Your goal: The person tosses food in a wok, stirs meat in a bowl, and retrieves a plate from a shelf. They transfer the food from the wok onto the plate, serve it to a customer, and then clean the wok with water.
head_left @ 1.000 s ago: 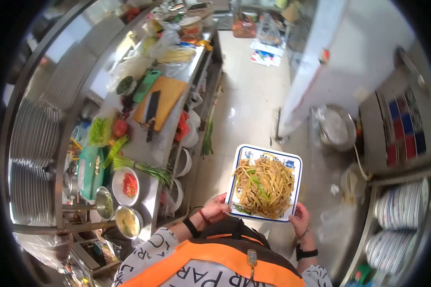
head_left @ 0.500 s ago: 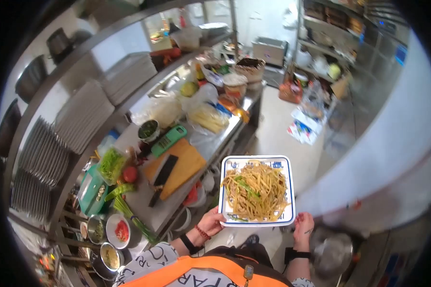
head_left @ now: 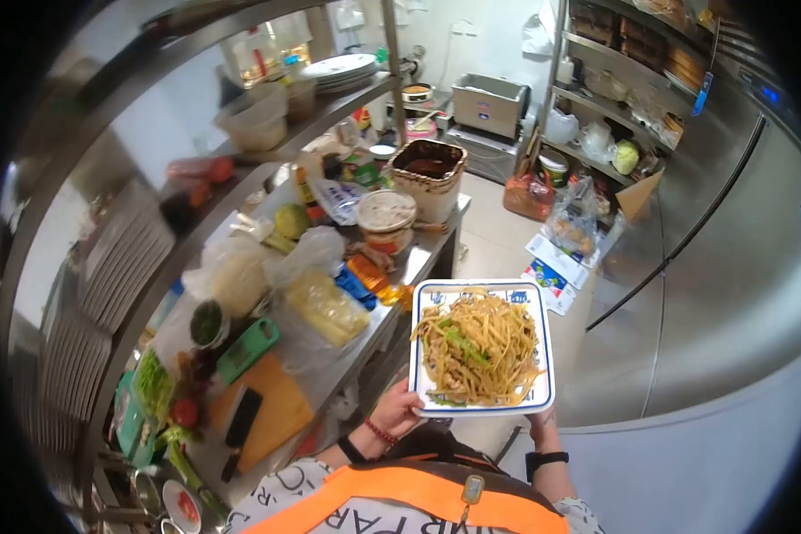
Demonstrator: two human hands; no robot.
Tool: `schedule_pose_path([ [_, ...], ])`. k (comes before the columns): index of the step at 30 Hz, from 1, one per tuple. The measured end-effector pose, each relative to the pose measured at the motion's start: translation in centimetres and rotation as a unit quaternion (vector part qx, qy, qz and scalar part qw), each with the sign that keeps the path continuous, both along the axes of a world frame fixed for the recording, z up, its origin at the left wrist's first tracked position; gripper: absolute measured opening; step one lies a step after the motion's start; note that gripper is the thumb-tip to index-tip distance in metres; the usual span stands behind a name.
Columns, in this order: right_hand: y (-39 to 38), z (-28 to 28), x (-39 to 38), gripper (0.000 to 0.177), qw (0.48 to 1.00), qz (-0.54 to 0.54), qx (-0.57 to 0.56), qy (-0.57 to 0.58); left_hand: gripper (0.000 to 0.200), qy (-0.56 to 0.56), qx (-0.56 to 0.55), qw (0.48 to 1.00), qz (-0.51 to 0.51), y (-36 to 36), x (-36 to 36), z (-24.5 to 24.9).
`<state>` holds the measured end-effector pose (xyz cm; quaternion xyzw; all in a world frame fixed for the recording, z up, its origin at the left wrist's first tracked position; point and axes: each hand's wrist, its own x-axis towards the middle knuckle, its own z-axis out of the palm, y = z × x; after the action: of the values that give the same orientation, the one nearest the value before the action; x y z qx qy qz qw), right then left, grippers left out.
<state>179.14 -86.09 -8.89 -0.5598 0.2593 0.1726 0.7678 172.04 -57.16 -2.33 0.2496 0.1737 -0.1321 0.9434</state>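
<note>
A square white plate (head_left: 547, 356) with a blue rim is in front of my body, heaped with stir-fried, noodle-like strips (head_left: 481, 351) and some green pieces. My left hand (head_left: 395, 411) grips its near left corner, the thumb on the rim and the other fingers out of sight underneath. At the near right corner, my right hand (head_left: 543, 416) holds the plate from below, its fingers mostly hidden by it. The plate looks roughly level.
Left, a steel counter carries a cutting board (head_left: 280, 414) with a cleaver (head_left: 243, 418), bagged food (head_left: 329, 307) and a sauce-stained tub (head_left: 429, 173). Stacked plates fill the shelf (head_left: 116, 276). A steel fridge (head_left: 694, 294) stands right; bags and flat packaging (head_left: 552, 267) lie on the floor ahead.
The view has moved forward along the counter, with the cutting board now lower and further left. My right hand has gone from beside the plate's near right corner to under it.
</note>
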Motion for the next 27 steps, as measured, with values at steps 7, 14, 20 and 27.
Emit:
schedule_pose_path([
  [7,-13.1,-9.8,2.1,0.030,0.877,0.226,-0.424,-0.028,0.051,0.013,-0.033,0.998,-0.051,-5.3,19.9,-2.2],
  [14,-20.3,-18.1,10.3,0.039,0.821,0.405,-0.380,0.132,0.060,-0.009,-0.062,0.998,-0.010,-10.5,37.2,-4.0],
  [20,-26.6,-20.9,35.6,0.033,0.716,0.534,-0.448,0.037,0.060,0.008,-0.065,0.992,0.104,-12.3,48.9,-4.1],
  [27,-26.8,-15.8,65.2,0.026,0.757,0.296,-0.569,-0.121,0.061,-0.017,-0.024,0.969,0.244,-9.5,60.6,-4.6],
])
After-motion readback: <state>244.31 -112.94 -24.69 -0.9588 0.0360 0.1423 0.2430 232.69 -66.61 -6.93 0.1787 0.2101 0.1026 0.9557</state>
